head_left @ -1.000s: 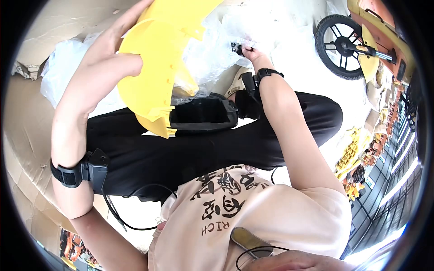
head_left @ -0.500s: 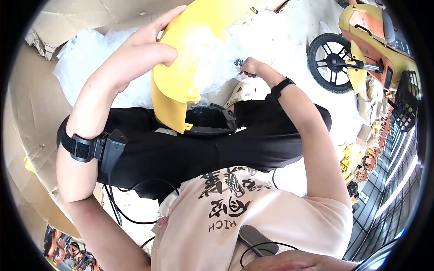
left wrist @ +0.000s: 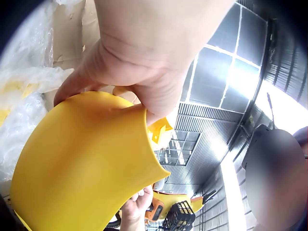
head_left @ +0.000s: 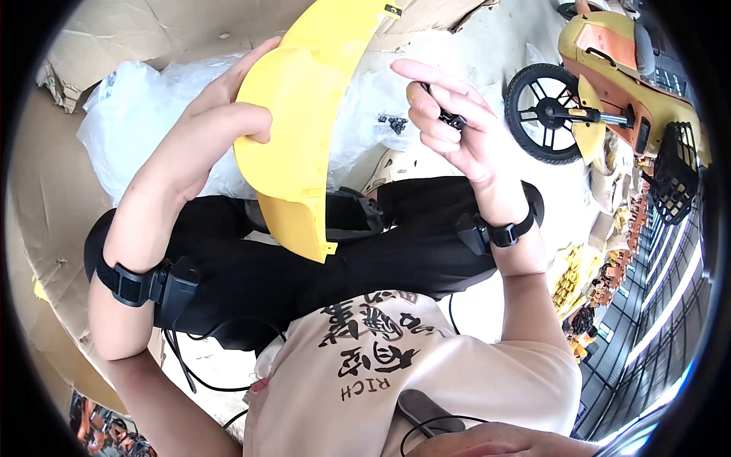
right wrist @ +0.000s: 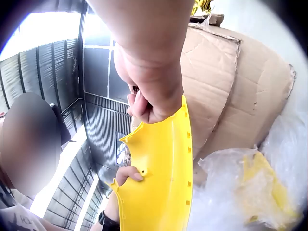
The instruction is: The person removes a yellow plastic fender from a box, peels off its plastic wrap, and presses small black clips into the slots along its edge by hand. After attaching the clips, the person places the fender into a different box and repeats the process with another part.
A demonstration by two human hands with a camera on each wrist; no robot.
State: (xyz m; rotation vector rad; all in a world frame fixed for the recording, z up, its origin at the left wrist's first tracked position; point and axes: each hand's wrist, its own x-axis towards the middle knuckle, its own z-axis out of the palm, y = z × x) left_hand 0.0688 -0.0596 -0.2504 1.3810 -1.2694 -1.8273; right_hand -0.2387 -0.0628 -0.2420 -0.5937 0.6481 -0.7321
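My left hand (head_left: 217, 126) grips the edge of a curved yellow plastic panel (head_left: 293, 114), thumb on one face and fingers over the other. Clip tabs and small notches run along the inner side of the panel (right wrist: 161, 192) in the right wrist view. To the right of it, my right hand (head_left: 457, 129) is raised, index finger pointing out and the other fingers curled around small black parts (head_left: 452, 118), too small to name. More small black pieces (head_left: 393, 123) lie on the clear plastic wrap beyond. The lower end of the panel overlaps a black tub-shaped piece (head_left: 354, 217) between the legs.
Crumpled plastic wrap (head_left: 141, 126) lies on the left, before a cardboard sheet (head_left: 152, 30). A yellow-orange scooter (head_left: 609, 68) with a black spoked wheel (head_left: 542, 114) stands at the right. Another yellow piece (right wrist: 272, 187) sits inside the wrap.
My right hand has come up from the small black pieces, bringing some in its fingers. The left hand has shifted and turned the yellow panel, which now stands more upright over the lap.
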